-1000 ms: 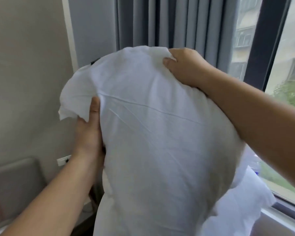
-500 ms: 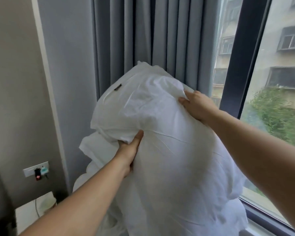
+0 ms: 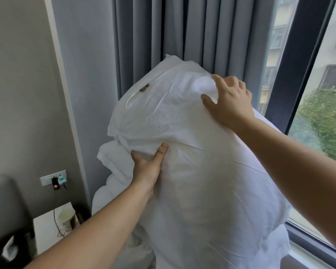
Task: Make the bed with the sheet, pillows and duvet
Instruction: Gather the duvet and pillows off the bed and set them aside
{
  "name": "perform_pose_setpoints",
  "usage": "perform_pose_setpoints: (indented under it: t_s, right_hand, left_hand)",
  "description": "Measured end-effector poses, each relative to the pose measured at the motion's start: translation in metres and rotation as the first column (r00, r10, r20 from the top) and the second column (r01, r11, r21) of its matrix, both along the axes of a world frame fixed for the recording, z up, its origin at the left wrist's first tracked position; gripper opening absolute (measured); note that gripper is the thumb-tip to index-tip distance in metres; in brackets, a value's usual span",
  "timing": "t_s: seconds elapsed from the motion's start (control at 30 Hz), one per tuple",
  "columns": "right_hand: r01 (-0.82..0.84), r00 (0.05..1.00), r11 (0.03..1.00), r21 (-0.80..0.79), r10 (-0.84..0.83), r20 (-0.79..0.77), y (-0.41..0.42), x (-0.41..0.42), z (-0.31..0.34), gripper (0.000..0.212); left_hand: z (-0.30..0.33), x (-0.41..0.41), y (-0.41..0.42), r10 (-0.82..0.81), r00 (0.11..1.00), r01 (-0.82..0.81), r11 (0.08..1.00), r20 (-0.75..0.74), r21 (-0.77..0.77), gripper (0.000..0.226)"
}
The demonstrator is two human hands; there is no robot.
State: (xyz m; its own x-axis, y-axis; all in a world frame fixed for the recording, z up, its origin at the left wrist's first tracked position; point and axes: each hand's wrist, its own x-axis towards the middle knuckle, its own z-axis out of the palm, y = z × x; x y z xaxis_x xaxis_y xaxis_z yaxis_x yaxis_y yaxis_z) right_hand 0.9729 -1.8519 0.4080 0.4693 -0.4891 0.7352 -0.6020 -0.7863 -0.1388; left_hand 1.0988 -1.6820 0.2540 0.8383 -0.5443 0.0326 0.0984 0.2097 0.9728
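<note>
Hands work on a large white fabric-covered pillow, which is held upright in mid-air in front of the grey pleated curtain and fills the middle of the head view. The left hand grips the pillow's left side, its thumb pressed up along a fold of the loose white cover and its fingers tucked into the bunched cloth. The right hand is at the upper right corner, thumb and curled fingers pinching a gathered bulge of the cover. A small dark tag shows on the cover near the top. More white bedding lies crumpled below and left of the pillow. On the wall at lower left is a white socket plate with plugs in it, and beneath it a white bedside surface carrying a round cup. A dark-framed window stands to the right, with buildings and green foliage beyond.
</note>
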Motion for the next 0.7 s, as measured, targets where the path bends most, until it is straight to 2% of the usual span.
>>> perform_pose_setpoints:
  t_s: [0.1,0.27,0.33,0.5,0.7]
  right_hand:
    - [-0.072,0.995,0.997,-0.041,0.069,-0.075,0.024,0.016,0.000,0.063]
    - [-0.272,0.958,0.961,0.043,0.274,-0.088,0.065,0.040,-0.006,0.061]
    - [-0.359,0.931,0.928,0.100,0.364,-0.038,0.083,0.048,-0.015,0.058]
    - [-0.498,0.861,0.842,0.206,0.509,0.002,0.137,0.068,-0.049,0.054]
    - [-0.625,0.744,0.673,0.394,0.668,0.039,0.196,0.095,-0.109,0.054]
  left_hand:
    - [0.001,0.003,0.014,-0.004,1.000,0.002,0.998,0.030,0.059,0.125]
    - [0.001,0.009,0.053,0.013,0.984,-0.041,0.987,0.180,0.155,0.092]
    - [-0.004,0.015,0.074,0.000,0.972,-0.046,0.981,0.235,0.190,0.081]
    - [-0.029,0.024,0.136,0.029,0.964,-0.093,0.969,0.266,0.230,0.075]
    - [-0.062,0.029,0.206,0.121,0.951,-0.211,0.926,0.285,0.312,0.045]
